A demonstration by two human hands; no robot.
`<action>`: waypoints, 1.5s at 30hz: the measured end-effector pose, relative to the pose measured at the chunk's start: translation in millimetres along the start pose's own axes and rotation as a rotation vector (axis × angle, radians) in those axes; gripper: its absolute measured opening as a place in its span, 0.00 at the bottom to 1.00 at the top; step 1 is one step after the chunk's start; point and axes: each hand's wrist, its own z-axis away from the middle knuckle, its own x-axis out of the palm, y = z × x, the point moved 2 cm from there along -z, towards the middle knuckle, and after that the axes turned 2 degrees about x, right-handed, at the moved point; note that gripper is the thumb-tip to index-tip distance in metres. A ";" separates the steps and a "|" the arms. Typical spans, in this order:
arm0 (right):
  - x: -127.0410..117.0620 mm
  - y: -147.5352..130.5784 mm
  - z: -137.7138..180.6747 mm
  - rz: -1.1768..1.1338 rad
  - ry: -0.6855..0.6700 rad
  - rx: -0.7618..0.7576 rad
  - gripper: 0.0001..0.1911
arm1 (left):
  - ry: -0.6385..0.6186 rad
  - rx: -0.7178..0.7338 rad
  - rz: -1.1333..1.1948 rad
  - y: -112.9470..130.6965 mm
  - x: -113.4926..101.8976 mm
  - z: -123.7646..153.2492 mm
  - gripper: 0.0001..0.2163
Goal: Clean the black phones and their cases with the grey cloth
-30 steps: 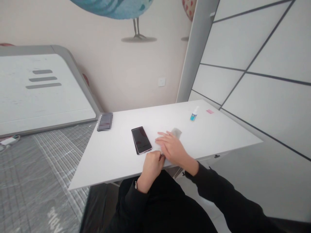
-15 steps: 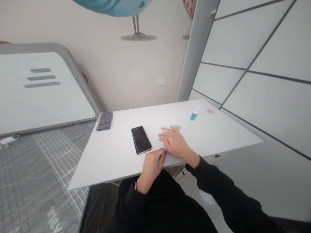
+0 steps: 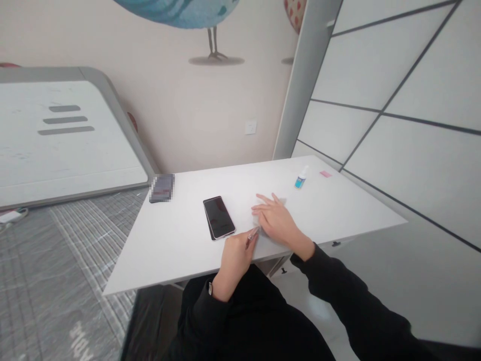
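Near the front edge of the white table (image 3: 180, 255), my left hand (image 3: 236, 255) is closed in a pinch on a thin, shiny, clear-looking piece (image 3: 253, 234). It is too small to name. The piece points toward the right hand's thumb side; whether they touch I cannot tell. My right hand (image 3: 277, 222) lies palm down on the table with its fingers spread, holding nothing that shows. Just left of the hands lies a smartphone (image 3: 220, 216), dark screen up, on top of a slightly offset dark flat thing.
A small bottle (image 3: 299, 181) with a blue label and white top stands at the back right, beside a pink slip (image 3: 325, 174). A blurred dark item (image 3: 162, 188) lies at the back left corner. White panels (image 3: 413, 160) rise along the right.
My right hand has shifted slightly right, its fingers spread wider. More of the shiny piece shows in my left hand, which has barely moved. The phone and bottle stay put.
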 end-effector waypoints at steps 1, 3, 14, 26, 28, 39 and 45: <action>3.1 -15.3 5.7 -0.023 0.007 -0.065 0.21 | -0.011 -0.019 -0.029 -2.3 1.9 -0.4 0.12; 8.8 -40.9 13.6 -0.079 0.033 -0.172 0.22 | -0.020 -0.043 -0.060 -6.5 4.6 -1.1 0.10; 4.1 19.1 -15.3 -0.004 0.055 0.070 0.24 | 0.049 0.014 0.099 3.1 -5.4 -0.4 0.13; 5.9 19.4 -12.2 -0.016 0.040 0.018 0.23 | 0.037 0.022 0.053 -0.4 -4.0 0.3 0.13; 2.7 27.4 -15.8 0.004 0.040 0.074 0.24 | 0.055 0.036 0.089 1.8 -5.7 0.7 0.14; 10.4 -8.4 -3.0 -0.073 0.012 -0.091 0.20 | 0.006 -0.039 0.016 -6.7 1.2 -0.9 0.11; 3.8 11.0 -10.7 -0.020 0.048 0.020 0.23 | 0.042 -0.023 0.099 -1.2 -2.8 0.3 0.12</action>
